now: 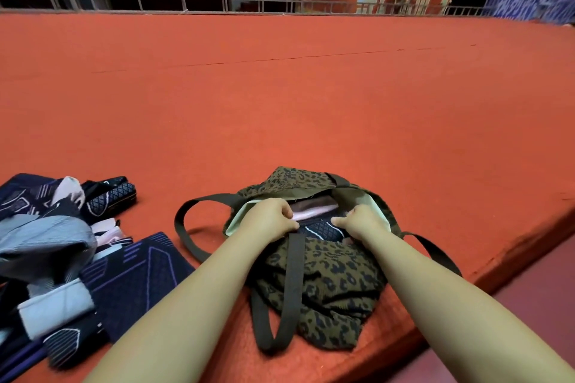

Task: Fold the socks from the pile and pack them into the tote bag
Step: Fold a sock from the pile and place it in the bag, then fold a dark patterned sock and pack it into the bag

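Both hands at the mouth of the leopard-print tote bag (323,277), which lies slumped near the edge of the red carpeted platform (280,96). Left hand (269,216) and right hand (362,221), fingers curled, pinch a folded dark patterned sock (320,228), likely tucking it flat beside a pink sock (314,211) already inside. Unfolded sock pile (59,246) waits well left, within reach

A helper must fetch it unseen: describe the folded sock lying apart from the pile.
On the red carpet, left of the leopard-print tote bag, lies the sock pile. At its far right edge sits a folded dark sock, navy with a pale diamond grid, compact where its neighbours sprawl.
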Action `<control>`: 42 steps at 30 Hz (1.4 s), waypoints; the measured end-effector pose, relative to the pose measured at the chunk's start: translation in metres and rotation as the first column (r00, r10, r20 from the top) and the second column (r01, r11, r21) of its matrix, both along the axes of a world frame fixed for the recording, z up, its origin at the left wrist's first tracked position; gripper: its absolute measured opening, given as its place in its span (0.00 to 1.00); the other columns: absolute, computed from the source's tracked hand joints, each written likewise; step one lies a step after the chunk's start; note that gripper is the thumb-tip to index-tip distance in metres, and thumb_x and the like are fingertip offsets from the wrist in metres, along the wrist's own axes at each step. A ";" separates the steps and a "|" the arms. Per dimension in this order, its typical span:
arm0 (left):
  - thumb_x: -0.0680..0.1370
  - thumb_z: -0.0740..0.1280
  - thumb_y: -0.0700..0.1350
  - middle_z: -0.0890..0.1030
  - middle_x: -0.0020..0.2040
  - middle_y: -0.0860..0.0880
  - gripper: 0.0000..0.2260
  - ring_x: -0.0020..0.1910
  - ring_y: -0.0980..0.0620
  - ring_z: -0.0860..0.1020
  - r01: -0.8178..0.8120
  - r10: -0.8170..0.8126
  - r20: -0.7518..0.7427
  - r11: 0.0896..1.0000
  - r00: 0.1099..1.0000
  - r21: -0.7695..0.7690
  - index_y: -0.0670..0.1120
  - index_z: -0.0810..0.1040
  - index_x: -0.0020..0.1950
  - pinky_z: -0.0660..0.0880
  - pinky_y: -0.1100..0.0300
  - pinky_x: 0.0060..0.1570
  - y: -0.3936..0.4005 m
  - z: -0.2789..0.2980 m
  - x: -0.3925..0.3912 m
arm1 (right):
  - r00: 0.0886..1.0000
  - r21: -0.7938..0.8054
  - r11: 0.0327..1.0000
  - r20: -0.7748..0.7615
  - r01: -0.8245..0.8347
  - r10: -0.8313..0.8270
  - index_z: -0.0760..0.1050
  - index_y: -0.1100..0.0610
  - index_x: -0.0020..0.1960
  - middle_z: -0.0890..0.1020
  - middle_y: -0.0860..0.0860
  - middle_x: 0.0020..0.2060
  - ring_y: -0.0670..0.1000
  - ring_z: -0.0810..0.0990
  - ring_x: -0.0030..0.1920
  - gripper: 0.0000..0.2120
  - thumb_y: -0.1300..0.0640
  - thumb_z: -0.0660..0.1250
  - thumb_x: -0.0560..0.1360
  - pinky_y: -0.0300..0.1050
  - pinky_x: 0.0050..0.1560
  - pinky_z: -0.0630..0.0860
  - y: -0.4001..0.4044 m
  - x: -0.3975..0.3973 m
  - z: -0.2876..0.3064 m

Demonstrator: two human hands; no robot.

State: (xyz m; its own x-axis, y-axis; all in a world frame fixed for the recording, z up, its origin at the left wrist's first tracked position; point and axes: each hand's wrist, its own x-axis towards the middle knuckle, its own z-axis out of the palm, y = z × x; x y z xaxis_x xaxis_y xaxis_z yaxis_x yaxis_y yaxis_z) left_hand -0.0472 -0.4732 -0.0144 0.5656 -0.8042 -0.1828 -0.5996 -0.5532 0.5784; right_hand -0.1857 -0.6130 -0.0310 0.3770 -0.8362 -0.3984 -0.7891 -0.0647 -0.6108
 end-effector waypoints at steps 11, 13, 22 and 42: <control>0.73 0.70 0.52 0.76 0.36 0.49 0.10 0.34 0.50 0.72 -0.027 0.027 0.037 1.000 0.999 0.000 0.48 0.73 0.42 0.65 0.57 0.35 0.006 0.000 -0.001 | 0.976 -0.294 0.940 -0.179 -0.172 0.123 0.75 0.54 0.40 0.80 0.51 0.38 0.57 0.80 0.46 0.22 0.34 0.63 0.69 0.47 0.44 0.73 0.004 -0.005 0.014; 0.73 0.70 0.53 0.77 0.39 0.52 0.10 0.38 0.52 0.75 -0.045 0.047 0.047 0.998 0.998 -0.036 0.49 0.74 0.45 0.69 0.57 0.38 0.014 0.004 0.001 | 0.987 -0.389 0.909 -0.123 -0.148 0.108 0.75 0.57 0.52 0.79 0.54 0.48 0.58 0.79 0.49 0.23 0.38 0.66 0.70 0.46 0.41 0.71 0.010 -0.010 0.028; 0.72 0.68 0.52 0.80 0.39 0.52 0.06 0.43 0.49 0.80 -0.125 0.080 -0.160 0.947 0.984 -0.295 0.51 0.76 0.40 0.76 0.51 0.46 0.078 0.028 0.006 | 0.935 -0.369 0.909 0.213 -0.193 0.285 0.75 0.55 0.55 0.79 0.50 0.51 0.51 0.78 0.50 0.17 0.44 0.67 0.74 0.47 0.48 0.74 0.076 -0.007 0.069; 0.76 0.67 0.49 0.78 0.45 0.51 0.08 0.40 0.55 0.77 -0.492 0.350 -0.479 0.844 0.805 -0.211 0.51 0.74 0.54 0.71 0.62 0.37 0.313 -0.006 0.052 | 0.808 0.048 0.895 0.454 -0.443 0.376 0.71 0.55 0.56 0.78 0.48 0.49 0.47 0.77 0.48 0.17 0.48 0.71 0.73 0.41 0.47 0.73 0.253 0.123 0.009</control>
